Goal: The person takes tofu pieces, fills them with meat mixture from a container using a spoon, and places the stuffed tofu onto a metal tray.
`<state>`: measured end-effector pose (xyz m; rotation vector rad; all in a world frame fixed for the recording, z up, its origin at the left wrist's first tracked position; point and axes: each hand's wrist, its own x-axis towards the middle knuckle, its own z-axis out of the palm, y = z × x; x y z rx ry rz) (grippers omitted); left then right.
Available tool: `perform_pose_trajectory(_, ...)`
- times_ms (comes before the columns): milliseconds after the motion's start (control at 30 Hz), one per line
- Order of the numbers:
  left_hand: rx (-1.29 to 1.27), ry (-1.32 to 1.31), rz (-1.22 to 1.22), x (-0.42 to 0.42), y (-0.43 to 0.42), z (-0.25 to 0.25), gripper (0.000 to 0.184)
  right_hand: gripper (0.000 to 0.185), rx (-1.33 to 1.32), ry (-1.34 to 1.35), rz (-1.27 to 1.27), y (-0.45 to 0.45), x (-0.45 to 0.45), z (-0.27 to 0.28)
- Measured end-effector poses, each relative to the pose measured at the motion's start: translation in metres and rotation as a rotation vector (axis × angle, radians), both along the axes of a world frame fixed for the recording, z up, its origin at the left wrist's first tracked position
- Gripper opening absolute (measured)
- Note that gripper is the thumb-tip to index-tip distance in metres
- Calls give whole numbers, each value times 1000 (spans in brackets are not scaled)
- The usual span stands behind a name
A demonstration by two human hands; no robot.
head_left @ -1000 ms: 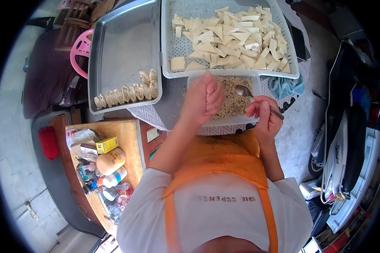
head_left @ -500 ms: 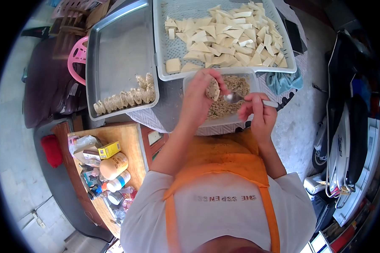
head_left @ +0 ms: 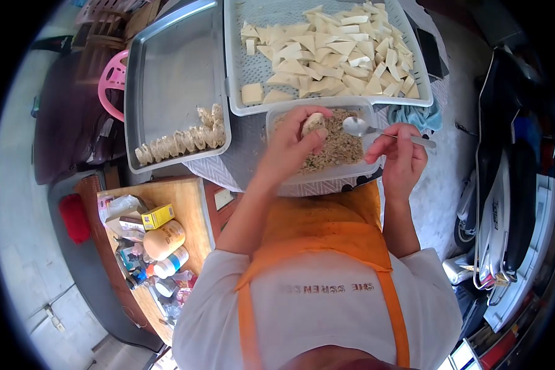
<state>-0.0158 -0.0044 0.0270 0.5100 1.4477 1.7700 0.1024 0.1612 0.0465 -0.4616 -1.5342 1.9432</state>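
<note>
My left hand (head_left: 291, 147) is closed around a pale piece with filling (head_left: 314, 124), over the left part of a clear plastic container (head_left: 369, 110). Crumbly brown filling (head_left: 345, 145) lies in that container. In my right hand (head_left: 401, 153) is a metal spoon (head_left: 359, 127), its bowl over the filling and its handle pointing right. Behind the container, a white perforated tray (head_left: 246, 69) holds a heap of pale cut pieces (head_left: 327, 52). A row of filled pieces (head_left: 185, 141) lines the near edge of a metal tray (head_left: 176, 68).
At the left, a wooden table (head_left: 194, 203) carries a yellow box (head_left: 158, 216), bottles and packets. A teal cloth (head_left: 416, 116) lies right of the container, near a dark flat object (head_left: 430, 54). A pink plastic item (head_left: 112, 83) is beside the metal tray.
The filled piece has come into view in my left hand, whose thumb now presses on it. My right hand and the spoon have moved rightward, away from the piece. The whole view has shifted slightly.
</note>
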Motion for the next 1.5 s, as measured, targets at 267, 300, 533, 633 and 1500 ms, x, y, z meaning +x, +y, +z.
perform_pose_trajectory(267,232,-356,250,3,12,1,24,22,286,-116,23,-5,8,-31)
perform_pose_trajectory(300,277,-452,246,3,10,0,28,21,342,-127,36,-6,9,-35)
perform_pose_trajectory(533,214,-426,271,13,7,7,45,15,529,-156,84,-17,3,-38)
perform_pose_trajectory(633,138,-373,314,12,8,10,45,16,542,-153,97,-16,2,-40)
perform_pose_trajectory(1500,569,-518,402,-23,-56,16,42,48,1857,95,326,36,8,57)
